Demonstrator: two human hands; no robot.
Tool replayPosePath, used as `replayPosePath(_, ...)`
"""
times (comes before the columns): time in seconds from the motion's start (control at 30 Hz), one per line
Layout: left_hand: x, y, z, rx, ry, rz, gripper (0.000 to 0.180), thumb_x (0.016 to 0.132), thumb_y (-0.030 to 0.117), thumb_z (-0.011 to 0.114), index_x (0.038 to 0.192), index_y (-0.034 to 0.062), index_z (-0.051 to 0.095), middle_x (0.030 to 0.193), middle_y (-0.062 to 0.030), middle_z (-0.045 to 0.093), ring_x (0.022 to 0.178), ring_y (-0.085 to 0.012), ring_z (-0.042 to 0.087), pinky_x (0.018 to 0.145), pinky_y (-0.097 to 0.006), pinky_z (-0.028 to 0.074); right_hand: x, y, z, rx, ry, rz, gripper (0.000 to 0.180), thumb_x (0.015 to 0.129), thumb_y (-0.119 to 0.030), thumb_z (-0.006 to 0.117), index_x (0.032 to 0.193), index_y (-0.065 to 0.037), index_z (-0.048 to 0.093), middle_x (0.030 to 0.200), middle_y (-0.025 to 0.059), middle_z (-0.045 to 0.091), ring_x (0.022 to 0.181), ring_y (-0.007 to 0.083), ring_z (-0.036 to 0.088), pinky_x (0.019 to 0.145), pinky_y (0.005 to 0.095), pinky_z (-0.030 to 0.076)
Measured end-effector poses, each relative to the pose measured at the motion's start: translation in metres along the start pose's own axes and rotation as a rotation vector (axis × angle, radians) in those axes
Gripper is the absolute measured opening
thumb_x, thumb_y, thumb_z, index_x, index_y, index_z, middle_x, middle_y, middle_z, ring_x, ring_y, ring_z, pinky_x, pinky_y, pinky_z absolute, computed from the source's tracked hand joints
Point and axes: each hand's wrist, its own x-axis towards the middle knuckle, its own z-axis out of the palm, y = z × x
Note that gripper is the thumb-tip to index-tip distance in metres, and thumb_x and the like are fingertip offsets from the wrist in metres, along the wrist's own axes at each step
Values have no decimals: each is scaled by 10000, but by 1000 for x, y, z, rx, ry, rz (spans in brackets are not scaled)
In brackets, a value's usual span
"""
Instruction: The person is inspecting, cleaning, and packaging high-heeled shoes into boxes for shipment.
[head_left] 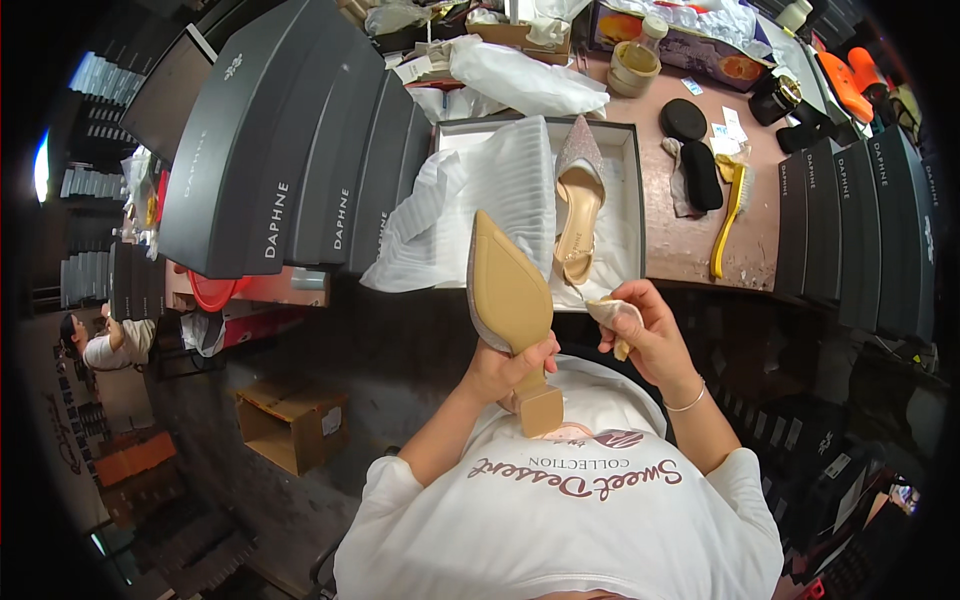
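Here our left fingers (537, 354) close around the heeled shoe (512, 285), sole up near the open box (631, 200), while our right fingers (648, 300) pinch a bunched cloth (612, 318), so any wiping probably wants steady, light strokes.
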Motion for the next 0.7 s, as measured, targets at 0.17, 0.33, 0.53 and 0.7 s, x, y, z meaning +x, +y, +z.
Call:
replayPosePath(0.17,9,-1,2,22,14,-17,229,889,179,626,1003,-10,566,836,-79,618,679,-152,641,587,-285,514,16,-10,0,-99,39,-110,230,909,-136,613,1090,-19,533,943,72,602,783,118,598,722,282,535)
replayPosePath(0.33,12,-5,5,207,117,-122,264,893,186,631,1035,-23,553,887,-89,618,700,-153,656,583,-278,513,73,-84,-19,-197,147,-384,360,905,-126,602,1234,-7,518,1023,59,603,837,132,593,765,280,502)
replayPosePath(0.53,28,6,0,98,149,-8,230,855,113,666,999,-38,571,827,-63,621,682,-135,645,589,-283,540,177,-203,-50,-656,283,-628,273,922,-126,579,1152,19,592,814,34,600,701,84,580,592,217,451)
replayPosePath(0.7,50,12,-11,201,7,-31,301,855,101,649,1098,-14,513,892,-61,580,708,-155,631,617,-304,560,263,-250,-93,-1339,558,-925,235,863,-162,644,1081,-77,666,904,121,604,703,217,599,662,316,483)
